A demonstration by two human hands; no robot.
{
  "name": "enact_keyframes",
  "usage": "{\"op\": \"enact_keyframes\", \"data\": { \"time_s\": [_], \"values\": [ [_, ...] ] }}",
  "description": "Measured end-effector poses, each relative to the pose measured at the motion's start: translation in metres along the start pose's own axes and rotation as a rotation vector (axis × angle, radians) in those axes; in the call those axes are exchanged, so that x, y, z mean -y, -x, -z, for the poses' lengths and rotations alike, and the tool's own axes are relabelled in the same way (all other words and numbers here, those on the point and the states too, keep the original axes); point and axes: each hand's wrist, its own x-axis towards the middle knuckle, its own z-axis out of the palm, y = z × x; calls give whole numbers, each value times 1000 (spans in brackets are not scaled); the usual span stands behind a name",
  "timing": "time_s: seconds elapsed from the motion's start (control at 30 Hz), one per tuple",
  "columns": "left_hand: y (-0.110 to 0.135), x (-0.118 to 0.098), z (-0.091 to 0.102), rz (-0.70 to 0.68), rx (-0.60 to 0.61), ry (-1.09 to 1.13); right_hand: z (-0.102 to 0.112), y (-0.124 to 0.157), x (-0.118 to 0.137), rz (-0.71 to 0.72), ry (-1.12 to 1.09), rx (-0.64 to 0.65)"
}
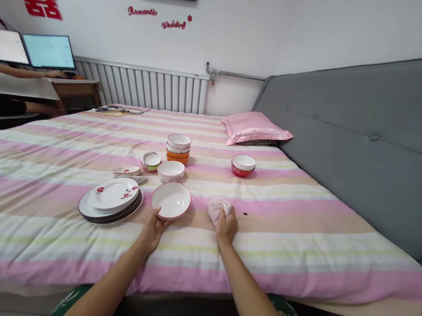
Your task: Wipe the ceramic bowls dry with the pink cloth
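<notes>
My left hand [153,229] grips the near rim of a white bowl [171,200] with a thin red edge, tilted so its inside faces me. To its right, my right hand [227,224] is closed on a bunched pale pink cloth [218,210]. Just behind the held bowl sits a white patterned bowl [170,172]. Beyond that rises a stack of bowls [178,148], white above and orange below. Left of my left hand lies a pile of plates [112,198] with red flowers on the top one. Further right stand a white bowl and a red bowl [242,171], nested together.
Small dishes [151,160] and flowered saucers [127,171] lie behind the plates. Everything rests on a striped bedspread [299,252]. A pink pillow [257,128] is by the grey headboard [354,130]. Cables [120,110] lie at the far edge. At left, a person's arm [20,71] reaches across a desk.
</notes>
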Motion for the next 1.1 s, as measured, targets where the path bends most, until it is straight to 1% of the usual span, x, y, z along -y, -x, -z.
{"op": "enact_keyframes", "data": {
  "time_s": [0.13, 0.23, 0.33, 0.4, 0.47, 0.57, 0.7, 0.77, 0.83, 0.9, 0.97, 1.03, 1.1],
  "values": [
    [-1, -1, -1, 8, -11, -3, 2, -1, 2, -31, -66, 15],
    [-1, -5, -4, 22, -35, -9, 3, -5, 2, -85, -141, 11],
    [-4, -11, -11, 74, -81, -29, 0, -15, 5, -161, -249, 15],
    [-9, -14, -20, 110, -105, -25, -3, -27, 13, -181, -360, 44],
    [-18, -14, -34, 138, -113, -5, -6, -45, 25, -161, -488, 87],
    [-41, -10, -62, 148, -101, 38, -7, -79, 45, -130, -633, 122],
    [-82, -2, -106, 150, -83, 88, -4, -135, 67, -155, -723, 81],
    [-105, 2, -125, 148, -88, 110, -3, -160, 75, -192, -742, 87],
    [-126, 7, -139, 136, -95, 134, -4, -180, 80, -239, -750, 139],
    [-143, 14, -145, 119, -103, 151, -11, -192, 81, -279, -750, 223],
    [-155, 23, -144, 99, -115, 157, -23, -195, 78, -310, -744, 309],
    [-162, 34, -138, 94, -136, 154, -38, -190, 72, -338, -712, 401],
    [-165, 45, -130, 122, -162, 142, -52, -182, 65, -349, -625, 529]
  ]
}}
